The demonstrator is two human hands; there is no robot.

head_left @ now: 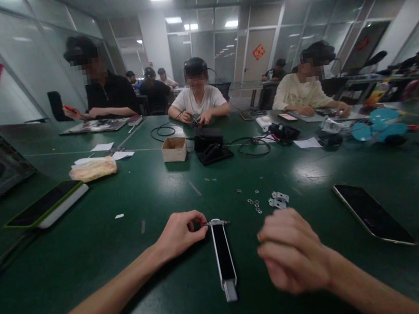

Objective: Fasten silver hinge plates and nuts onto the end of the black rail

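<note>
A long, narrow black piece with a silver frame [224,254] lies on the green table in front of me, its bare metal tab toward me. A thin metal rod [223,222] crosses its far end. My left hand [179,235] rests on the table and pinches the rod's left end between thumb and forefinger. To the right, my right hand [292,252] hovers with curled fingers, slightly blurred; what they hold, if anything, is hidden. Just beyond it lie several small nuts [256,205] and some silver metal brackets [279,199].
A phone [373,214] lies at right, and a green-edged phone [45,204] on a white block at left. Farther off are a cardboard box [174,149], a black device [209,144] with cables and blue fan blades [378,125]. Several people work across the table.
</note>
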